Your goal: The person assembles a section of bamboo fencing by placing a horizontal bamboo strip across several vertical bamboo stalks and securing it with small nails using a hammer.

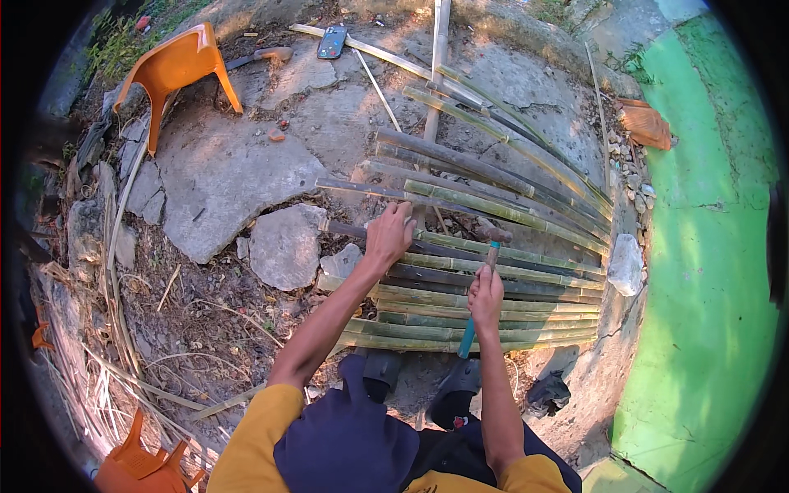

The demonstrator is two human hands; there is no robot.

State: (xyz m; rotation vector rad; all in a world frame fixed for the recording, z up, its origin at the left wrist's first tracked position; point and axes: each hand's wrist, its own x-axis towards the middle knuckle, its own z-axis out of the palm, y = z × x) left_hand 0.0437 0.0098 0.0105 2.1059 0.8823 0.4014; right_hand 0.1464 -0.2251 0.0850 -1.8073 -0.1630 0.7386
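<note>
Split bamboo slats (493,312) lie side by side in front of me, running left to right, with gaps among the farther ones. They rest across a bamboo crosspiece (436,107) that runs away from me. My left hand (390,234) is closed, its fingers pinched at the left part of a middle slat; whatever is between the fingertips is too small to make out. My right hand (486,294) grips a hammer (469,337) by its teal handle. The hammer's brownish metal head (495,234) is up, over the slats, right of my left hand.
An orange plastic chair (177,70) stands at far left, near a curved-handled blade (259,57) and a phone (332,43). Broken concrete slabs (283,246) and bamboo strips (115,386) lie left. A pale stone block (626,264) touches the slats' right ends, beside green flooring (707,271).
</note>
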